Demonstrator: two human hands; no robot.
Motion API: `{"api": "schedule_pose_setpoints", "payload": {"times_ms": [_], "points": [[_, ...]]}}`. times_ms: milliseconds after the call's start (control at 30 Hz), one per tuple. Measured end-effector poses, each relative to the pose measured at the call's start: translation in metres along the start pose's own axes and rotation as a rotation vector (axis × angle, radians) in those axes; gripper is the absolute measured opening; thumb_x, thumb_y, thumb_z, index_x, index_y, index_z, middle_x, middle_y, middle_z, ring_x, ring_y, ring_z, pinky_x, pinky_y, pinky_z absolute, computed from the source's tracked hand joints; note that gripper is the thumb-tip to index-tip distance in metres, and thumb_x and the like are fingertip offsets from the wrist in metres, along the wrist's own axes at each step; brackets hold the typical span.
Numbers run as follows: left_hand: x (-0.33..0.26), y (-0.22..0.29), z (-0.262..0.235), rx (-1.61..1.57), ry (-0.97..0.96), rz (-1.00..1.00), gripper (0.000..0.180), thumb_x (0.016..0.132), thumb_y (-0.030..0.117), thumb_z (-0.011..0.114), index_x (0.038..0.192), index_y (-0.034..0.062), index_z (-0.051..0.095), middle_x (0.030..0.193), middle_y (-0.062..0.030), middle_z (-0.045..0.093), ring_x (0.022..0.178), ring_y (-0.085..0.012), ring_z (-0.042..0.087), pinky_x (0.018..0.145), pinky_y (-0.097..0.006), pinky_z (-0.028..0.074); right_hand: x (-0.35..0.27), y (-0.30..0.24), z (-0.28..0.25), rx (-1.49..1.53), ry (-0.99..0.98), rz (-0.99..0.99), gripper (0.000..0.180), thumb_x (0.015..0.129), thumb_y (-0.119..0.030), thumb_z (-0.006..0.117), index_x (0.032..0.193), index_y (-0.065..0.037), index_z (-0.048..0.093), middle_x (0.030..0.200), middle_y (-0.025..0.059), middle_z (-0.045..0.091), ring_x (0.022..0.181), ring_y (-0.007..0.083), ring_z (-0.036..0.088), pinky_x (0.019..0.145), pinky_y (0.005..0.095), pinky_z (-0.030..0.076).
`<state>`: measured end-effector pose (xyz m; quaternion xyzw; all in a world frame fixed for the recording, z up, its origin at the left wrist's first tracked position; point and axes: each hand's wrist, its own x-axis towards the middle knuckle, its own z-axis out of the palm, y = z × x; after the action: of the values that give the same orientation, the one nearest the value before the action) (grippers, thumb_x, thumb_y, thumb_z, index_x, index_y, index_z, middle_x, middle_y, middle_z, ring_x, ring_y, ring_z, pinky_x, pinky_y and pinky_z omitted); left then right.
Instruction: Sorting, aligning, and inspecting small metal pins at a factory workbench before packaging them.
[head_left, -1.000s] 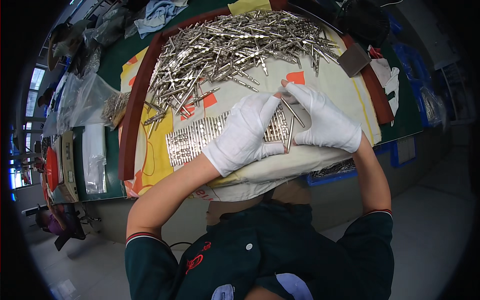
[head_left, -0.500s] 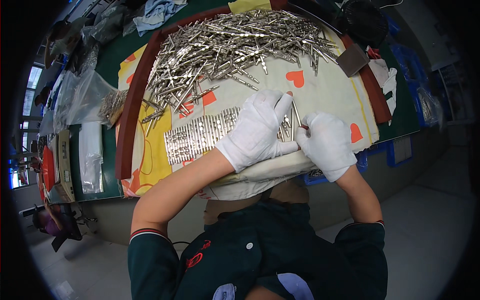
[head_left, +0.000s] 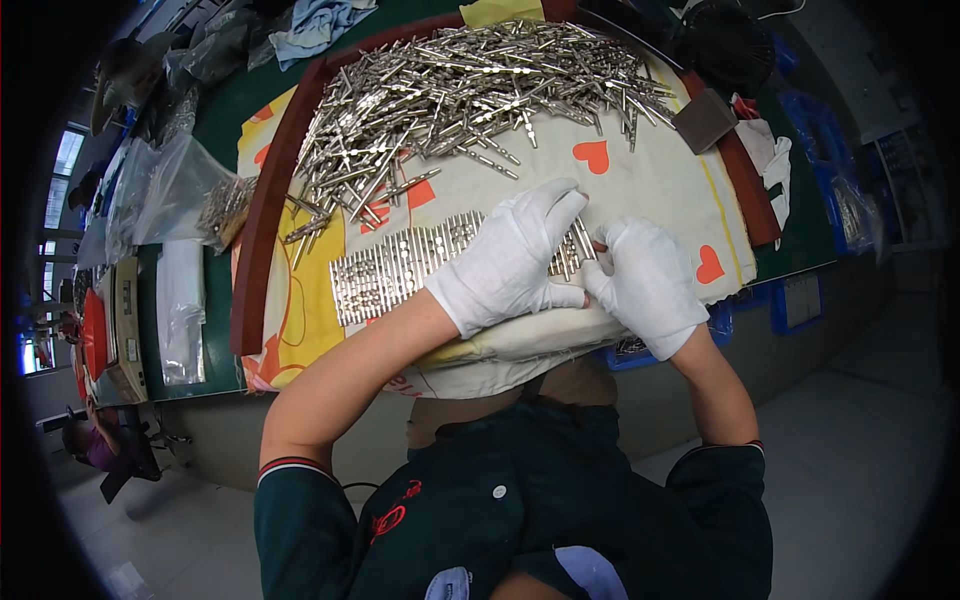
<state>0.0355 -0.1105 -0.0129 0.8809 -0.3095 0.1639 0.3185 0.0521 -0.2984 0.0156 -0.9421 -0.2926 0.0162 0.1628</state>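
Note:
A tidy row of slim silver metal rods (head_left: pixel 385 268) lies side by side on the patterned cloth near me. My left hand (head_left: pixel 512 258), in a white glove, covers the row's right part, its thumb at the near ends and forefinger at the far ends. Between the two hands, a few rods at the row's right end show. My right hand (head_left: pixel 650 280), also gloved, pinches a metal rod (head_left: pixel 586 243) against that end; its fingertips partly hide the rod. Farther off, a big loose heap of similar rods (head_left: pixel 470 95) spreads across the cloth.
Dark red wooden bars (head_left: pixel 262 245) edge the cloth (head_left: pixel 650 215) left, right and back. A dark block (head_left: pixel 706 121) sits by the right bar. Clear plastic bags (head_left: pixel 180 195) lie on the green table at left. A black fan (head_left: pixel 728 48) stands back right.
The rod at the right hand was tilted and apart from the row's end; now it lies close against it. My right hand has shifted slightly left.

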Motion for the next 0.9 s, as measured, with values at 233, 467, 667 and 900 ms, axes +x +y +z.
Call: {"api": "schedule_pose_setpoints", "payload": {"times_ms": [233, 467, 667, 900], "points": [[-0.004, 0.002, -0.006, 0.121, -0.163, -0.049, 0.075, 0.082, 0.049, 0.064, 0.127, -0.0069, 0.045, 0.127, -0.0267, 0.047, 0.114, -0.0425, 0.05, 0.098, -0.048, 0.042, 0.021, 0.013, -0.011, 0.268, 0.085, -0.011, 0.017, 0.084, -0.015, 0.059, 0.081, 0.0, 0.065, 0.072, 0.0174, 0.062, 0.065, 0.0326, 0.061, 0.061, 0.0422, 0.047], [-0.03, 0.001, -0.055, 0.213, -0.301, 0.029, 0.086, 0.077, 0.056, 0.063, 0.136, -0.003, 0.041, 0.145, -0.0245, 0.036, 0.136, -0.0389, 0.035, 0.113, -0.05, 0.027, 0.087, -0.014, 0.007, 0.204, 0.167, -0.12, 0.029, 0.079, -0.03, 0.065, 0.078, -0.002, 0.067, 0.073, 0.0163, 0.066, 0.071, 0.033, 0.065, 0.068, 0.0435, 0.052], [-0.07, -0.003, -0.099, 0.298, -0.357, -0.106, 0.087, 0.077, 0.054, 0.065, 0.137, -0.003, 0.04, 0.146, -0.0244, 0.035, 0.137, -0.04, 0.033, 0.115, -0.049, 0.024, 0.14, -0.045, 0.023, -0.159, -0.109, -0.184, 0.024, 0.076, -0.028, 0.066, 0.08, -0.005, 0.07, 0.081, 0.0172, 0.068, 0.077, 0.0347, 0.067, 0.071, 0.0434, 0.053], [-0.107, -0.015, -0.127, 0.332, -0.386, -0.186, 0.087, 0.079, 0.055, 0.061, 0.14, -0.0021, 0.037, 0.148, -0.0237, 0.032, 0.138, -0.0399, 0.031, 0.114, -0.051, 0.024, 0.114, -0.022, -0.029, -0.241, -0.055, -0.124, 0.015, 0.07, -0.016, 0.061, 0.067, -0.004, 0.068, 0.067, 0.0185, 0.065, 0.067, 0.0348, 0.066, 0.064, 0.0423, 0.053]]}}
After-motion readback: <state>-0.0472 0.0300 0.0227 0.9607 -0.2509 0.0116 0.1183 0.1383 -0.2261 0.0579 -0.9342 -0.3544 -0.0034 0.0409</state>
